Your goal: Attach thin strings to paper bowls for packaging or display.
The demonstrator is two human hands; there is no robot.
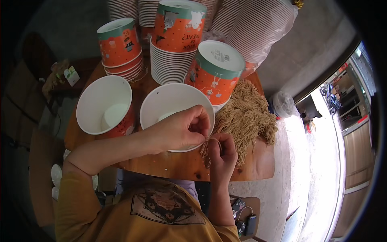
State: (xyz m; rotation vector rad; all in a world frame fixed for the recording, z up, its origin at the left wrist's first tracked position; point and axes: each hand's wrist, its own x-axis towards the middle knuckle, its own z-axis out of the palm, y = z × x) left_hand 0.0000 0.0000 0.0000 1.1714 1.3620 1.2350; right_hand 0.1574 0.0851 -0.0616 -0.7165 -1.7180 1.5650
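At bucket (177, 105) rim, left hand (179, 131) and right hand (221, 151) both pinch one string (213, 140); string pile (246, 117) lies right of grip.

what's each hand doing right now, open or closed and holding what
Left hand: closed, fingers pinching a tan string at the rim of the white bucket.
Right hand: closed, gripping the same string beside the string pile.
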